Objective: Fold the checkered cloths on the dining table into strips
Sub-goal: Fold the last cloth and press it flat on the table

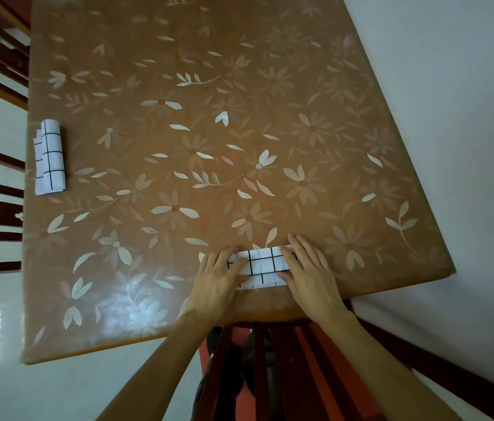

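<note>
Pressing on a folded checkered cloth (265, 266), the left hand (218, 278) and right hand (309, 268) lie flat with fingers straight, one on each end, grasping nothing. The strip sits by the near edge of the dining table (270, 117). A second folded cloth (50, 158) lies well apart at the left edge.
</note>
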### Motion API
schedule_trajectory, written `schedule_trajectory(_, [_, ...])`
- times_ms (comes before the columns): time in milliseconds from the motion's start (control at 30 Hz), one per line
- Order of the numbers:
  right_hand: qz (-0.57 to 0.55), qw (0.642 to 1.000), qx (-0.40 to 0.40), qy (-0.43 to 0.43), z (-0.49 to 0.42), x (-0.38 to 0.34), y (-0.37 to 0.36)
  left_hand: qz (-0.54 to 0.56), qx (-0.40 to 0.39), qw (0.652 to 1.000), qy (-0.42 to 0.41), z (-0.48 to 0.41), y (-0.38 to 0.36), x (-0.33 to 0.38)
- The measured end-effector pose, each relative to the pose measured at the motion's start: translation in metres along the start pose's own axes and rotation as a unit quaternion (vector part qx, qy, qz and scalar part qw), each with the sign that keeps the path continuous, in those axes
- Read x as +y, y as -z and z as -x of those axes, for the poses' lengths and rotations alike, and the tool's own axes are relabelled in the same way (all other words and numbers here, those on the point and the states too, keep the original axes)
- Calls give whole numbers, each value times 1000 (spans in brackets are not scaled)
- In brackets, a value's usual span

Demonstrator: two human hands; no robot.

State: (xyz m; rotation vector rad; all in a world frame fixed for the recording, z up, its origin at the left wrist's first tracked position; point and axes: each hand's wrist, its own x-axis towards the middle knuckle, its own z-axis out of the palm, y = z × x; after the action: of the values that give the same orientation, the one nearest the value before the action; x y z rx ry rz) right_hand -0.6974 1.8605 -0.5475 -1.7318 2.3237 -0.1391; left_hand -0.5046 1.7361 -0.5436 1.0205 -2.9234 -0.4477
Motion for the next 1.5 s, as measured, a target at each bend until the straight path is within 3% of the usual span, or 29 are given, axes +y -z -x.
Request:
schedule_trajectory(133, [-3,999,1,50,-6,1,0,0,-12,1000,-3,-1,0,-3])
schedule_trajectory(533, [-22,997,45,55,12,-1,5,3,2,1000,-9,11,1,2])
schedule_trajectory(667, [-27,996,70,50,0,1,11,-22,43,999,22,-5,9,-1])
schedule_trajectory(800, [-25,991,90,96,-5,-6,11,-35,84,996,2,-8,6,2])
schedule_trajectory(900, [-30,992,86,82,-11,-10,10,-29,111,993,-18,-6,3,2])
schedule_trajectory(1100, [-28,995,68,70,-17,-11,14,-38,46,984,-167,6,-4,-8])
schedule_trajectory(1333, [-15,996,54,70,-20,-13,17,-53,60,977,-196,-9,4,-3])
schedule_trajectory(1500, [-17,997,44,67,-17,-14,16,-77,21,980,-180,-4,2,5])
